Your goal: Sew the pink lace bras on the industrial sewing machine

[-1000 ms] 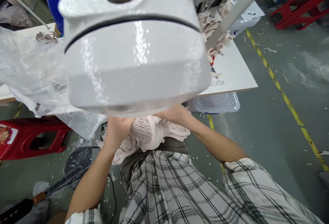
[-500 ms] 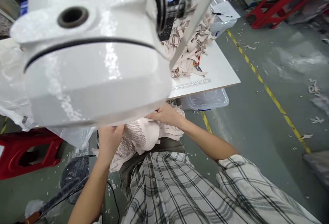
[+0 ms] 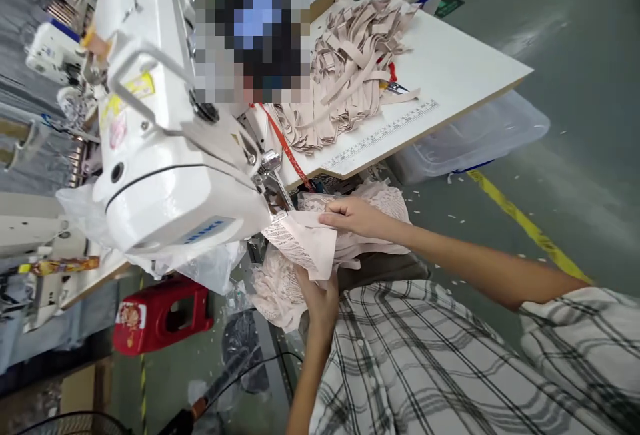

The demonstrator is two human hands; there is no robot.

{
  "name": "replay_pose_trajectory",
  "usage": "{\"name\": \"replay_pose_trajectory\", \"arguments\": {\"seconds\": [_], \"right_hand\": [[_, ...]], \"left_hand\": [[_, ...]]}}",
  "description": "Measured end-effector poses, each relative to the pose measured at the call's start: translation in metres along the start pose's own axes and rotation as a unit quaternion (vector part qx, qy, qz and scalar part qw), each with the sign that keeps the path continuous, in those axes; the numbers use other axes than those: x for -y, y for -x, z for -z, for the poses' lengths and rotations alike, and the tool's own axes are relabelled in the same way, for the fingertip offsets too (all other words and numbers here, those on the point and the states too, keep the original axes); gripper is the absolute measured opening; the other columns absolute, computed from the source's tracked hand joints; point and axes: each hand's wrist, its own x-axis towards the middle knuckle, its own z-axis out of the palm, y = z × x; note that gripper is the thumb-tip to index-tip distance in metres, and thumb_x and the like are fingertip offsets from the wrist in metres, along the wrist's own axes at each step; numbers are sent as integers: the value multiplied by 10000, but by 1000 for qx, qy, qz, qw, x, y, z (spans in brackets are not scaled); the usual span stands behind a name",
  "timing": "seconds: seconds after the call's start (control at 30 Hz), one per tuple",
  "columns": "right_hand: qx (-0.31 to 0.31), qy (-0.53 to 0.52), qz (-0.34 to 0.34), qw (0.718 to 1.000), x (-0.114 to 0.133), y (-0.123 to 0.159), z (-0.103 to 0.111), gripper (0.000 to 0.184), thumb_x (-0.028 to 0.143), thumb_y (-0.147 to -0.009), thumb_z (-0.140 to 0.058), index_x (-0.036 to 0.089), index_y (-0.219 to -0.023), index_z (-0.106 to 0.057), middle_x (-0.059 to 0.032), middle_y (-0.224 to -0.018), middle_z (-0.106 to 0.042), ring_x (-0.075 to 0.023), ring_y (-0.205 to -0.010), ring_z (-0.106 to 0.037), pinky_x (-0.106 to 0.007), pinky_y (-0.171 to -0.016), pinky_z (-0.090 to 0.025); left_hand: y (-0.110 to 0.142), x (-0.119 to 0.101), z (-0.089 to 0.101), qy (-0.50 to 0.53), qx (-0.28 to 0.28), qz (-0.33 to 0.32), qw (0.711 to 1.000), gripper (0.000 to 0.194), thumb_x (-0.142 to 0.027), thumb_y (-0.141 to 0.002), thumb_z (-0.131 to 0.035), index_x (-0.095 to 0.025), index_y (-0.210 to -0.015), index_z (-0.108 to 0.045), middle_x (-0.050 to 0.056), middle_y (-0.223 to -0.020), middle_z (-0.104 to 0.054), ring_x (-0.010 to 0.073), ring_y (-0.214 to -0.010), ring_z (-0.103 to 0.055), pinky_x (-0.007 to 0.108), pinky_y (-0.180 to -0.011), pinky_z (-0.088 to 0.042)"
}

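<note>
A pale pink garment piece [image 3: 316, 238] with a lace panel and a smooth band runs out from beside the needle area of a white sewing machine [image 3: 185, 202]. My right hand [image 3: 357, 216] pinches its upper edge between thumb and curled fingers. Below, my left hand [image 3: 323, 305] grips the lower edge from underneath, its fingertips hidden by the cloth. More pale lace fabric [image 3: 280, 288] lies bunched on my lap, at the left and behind my right hand. A red ribbon [image 3: 287, 145] hangs by the machine's metal parts.
Loose pale strips [image 3: 345, 82] are heaped on the white table [image 3: 465, 68], near small snips [image 3: 397, 88] and a printed ruler scale [image 3: 383, 132]. A clear plastic bin [image 3: 475, 135] is under the table's edge. A red stool [image 3: 163, 315] stands at left.
My view has swung, so the machine head now sits farther left and the garment piece shows. My left hand has come out from behind the machine head to below the cloth.
</note>
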Motion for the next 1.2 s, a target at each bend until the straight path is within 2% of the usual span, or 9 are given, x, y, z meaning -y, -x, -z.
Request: {"name": "replay_pose_trajectory", "arguments": {"seconds": [0.1, 0.37, 0.57, 0.63, 0.73, 0.83, 0.93, 1.03, 1.2], "right_hand": [[0, 6, 12, 1000, -3, 7, 5, 517, 608, -912, -490, 195, -613, -410, 46, -593, -342, -107, -573, -363, -260, -575, -254], [-2, -14, 47, 999, -13, 25, 14, 467, 572, -919, -495, 192, -653, -442, 33, -630, -423, -129, -627, -433, -263, -604, -278], [-38, 118, 21, 992, -43, 57, 90, 457, 520, -941, -454, 196, -619, -438, 9, -595, -455, -139, -575, -439, -288, -568, -257], [-61, 234, -43, 969, -61, 68, 122, 401, 435, -937, -470, 190, -622, -505, -26, -617, -533, -160, -596, -492, -295, -565, -277], [-67, 392, -103, 912, -74, 75, 142, 262, 294, -910, -514, 149, -754, -666, -135, -816, -672, -242, -771, -622, -323, -649, -399], [-67, 366, -16, 928, -68, 63, 111, 358, 357, -961, -500, 122, -1146, -696, -224, -1175, -666, -328, -1069, -632, -414, -862, -495], [-6, 276, 105, 955, -57, 31, 56, 616, 524, -953, -534, 162, -1451, -517, -191, -1483, -511, -353, -1351, -481, -452, -1092, -421], [25, 257, 67, 964, -57, -4, 15, 735, 528, -885, -650, 142, -1486, -476, -214, -1517, -480, -379, -1385, -457, -452, -1126, -385], [28, 271, -23, 962, -77, -23, -8, 594, 568, -946, -544, 115, -1320, -630, -221, -1273, -667, -351, -1191, -623, -394, -977, -468]], "left_hand": [[0, 2, -6, 28, -91, 19, 995, 618, -395, -1019, -384, -142, -1542, -174, 285, -1592, -261, 331, -1550, -215, 441, -1250, -248], [29, 22, 25, -18, -120, 75, 990, 481, -256, -982, -320, -132, -1426, -456, 235, -1448, -537, 332, -1403, -488, 526, -1182, -382], [41, 2, 63, -147, -292, -38, 944, 482, -160, -941, -376, -215, -1367, -595, 140, -1517, -505, 289, -1473, -401, 517, -1230, -306], [27, -9, 47, -198, -277, -64, 938, 492, -135, -929, -413, -215, -1386, -578, 154, -1560, -451, 305, -1522, -307, 570, -1232, -264], [8, -25, 7, -215, -139, -90, 962, 545, -179, -887, -558, -204, -1430, -527, 191, -1611, -361, 350, -1527, -283, 609, -1201, -291], [15, -25, -14, -209, -75, -73, 972, 616, -289, -912, -580, -213, -1502, -418, 205, -1650, -255, 356, -1541, -245, 593, -1192, -320], [51, -2, 3, -227, -105, -29, 968, 739, -384, -905, -585, -231, -1559, -277, 191, -1676, -164, 331, -1558, -201, 539, -1206, -325], [95, 36, 34, -299, -114, 82, 944, 1026, -451, -738, -727, -171, -1575, -205, 256, -1663, -140, 388, -1560, -159, 537, -1219, -280], [122, 77, 51, -345, 0, 240, 907, 1287, -433, -545, -833, -146, -1591, -140, 288, -1562, -358, 417, -1483, -345, 452, -1157, -348]]}}
